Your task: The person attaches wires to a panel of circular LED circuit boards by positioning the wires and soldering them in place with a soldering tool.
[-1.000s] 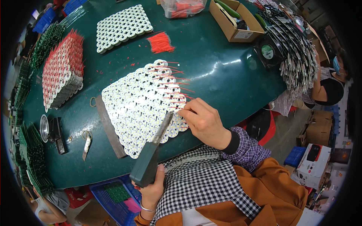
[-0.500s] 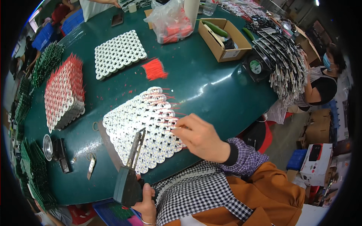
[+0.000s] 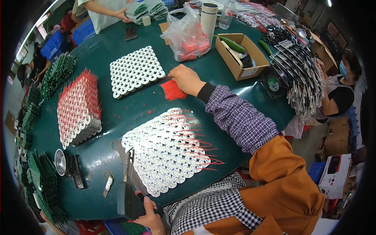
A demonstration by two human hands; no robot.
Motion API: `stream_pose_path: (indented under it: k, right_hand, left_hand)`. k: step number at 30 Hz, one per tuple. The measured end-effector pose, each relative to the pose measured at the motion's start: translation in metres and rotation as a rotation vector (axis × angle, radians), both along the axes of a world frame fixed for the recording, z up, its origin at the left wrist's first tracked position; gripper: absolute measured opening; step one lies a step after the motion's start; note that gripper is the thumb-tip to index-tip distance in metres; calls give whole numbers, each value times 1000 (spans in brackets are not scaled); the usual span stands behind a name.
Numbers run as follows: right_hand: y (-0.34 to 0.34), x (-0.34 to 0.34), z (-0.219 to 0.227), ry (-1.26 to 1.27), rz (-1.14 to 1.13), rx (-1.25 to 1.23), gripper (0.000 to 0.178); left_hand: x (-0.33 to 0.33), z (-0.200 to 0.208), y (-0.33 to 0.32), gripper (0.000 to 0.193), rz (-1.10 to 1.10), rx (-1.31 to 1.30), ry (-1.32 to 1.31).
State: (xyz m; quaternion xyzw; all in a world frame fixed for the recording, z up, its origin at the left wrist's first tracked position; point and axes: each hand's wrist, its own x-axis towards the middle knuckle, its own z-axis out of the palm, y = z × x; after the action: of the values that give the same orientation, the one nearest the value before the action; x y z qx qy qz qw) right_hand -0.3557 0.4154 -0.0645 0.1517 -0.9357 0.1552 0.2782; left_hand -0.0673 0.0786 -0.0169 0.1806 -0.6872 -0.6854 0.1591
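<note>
My right hand [image 3: 187,80] reaches to a small pile of short red wires [image 3: 173,90], its fingertips pinched at the pile's upper edge. How many wires lie between the fingers is hidden. Held in my left hand [image 3: 150,217] is a dark soldering gun [image 3: 128,200], its long metal front pointing away along the left edge of a panel. That panel of round white circuit boards [image 3: 158,150] lies tilted before me, with red wires [image 3: 203,148] sticking out along its right side. The gun's tip appears close to the panel's left corner; contact cannot be made out.
Another white panel [image 3: 135,72] lies farther back. At left stands a stack of wired panels [image 3: 79,111], near a metal dish [image 3: 60,162]. A plastic bag [image 3: 186,35], a flask [image 3: 208,20] and a cardboard box [image 3: 246,72] stand behind. A co-worker [image 3: 340,86] works at right.
My right hand has gone from the near panel's right edge to the red wire pile farther away. The soldering gun has drawn back from over the panel toward its left edge.
</note>
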Motion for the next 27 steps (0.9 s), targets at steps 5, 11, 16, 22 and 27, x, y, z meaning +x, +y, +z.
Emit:
stream_pose_path:
  k: [5, 11, 16, 22, 27]
  right_hand:
    - [-6, -15, -10, -152, 58, -17, 14]
    - [-5, -16, -7, -225, 90, -1, 11]
    - [-7, -18, 0, -276, 71, 49, 5]
    - [-12, -17, 2, -270, 50, 88, 7]
    - [-2, -12, 0, -194, 134, 23, 10]
  left_hand:
    - [-6, -5, -5, 40, -39, 10, -79]
    - [-8, -2, -7, 23, -183, -161, -123]
    - [-10, 4, 1, 21, -162, -115, -87]
    - [-10, 0, -2, 19, -164, -127, -159]
    - [-12, 9, 9, 21, -128, -48, -75]
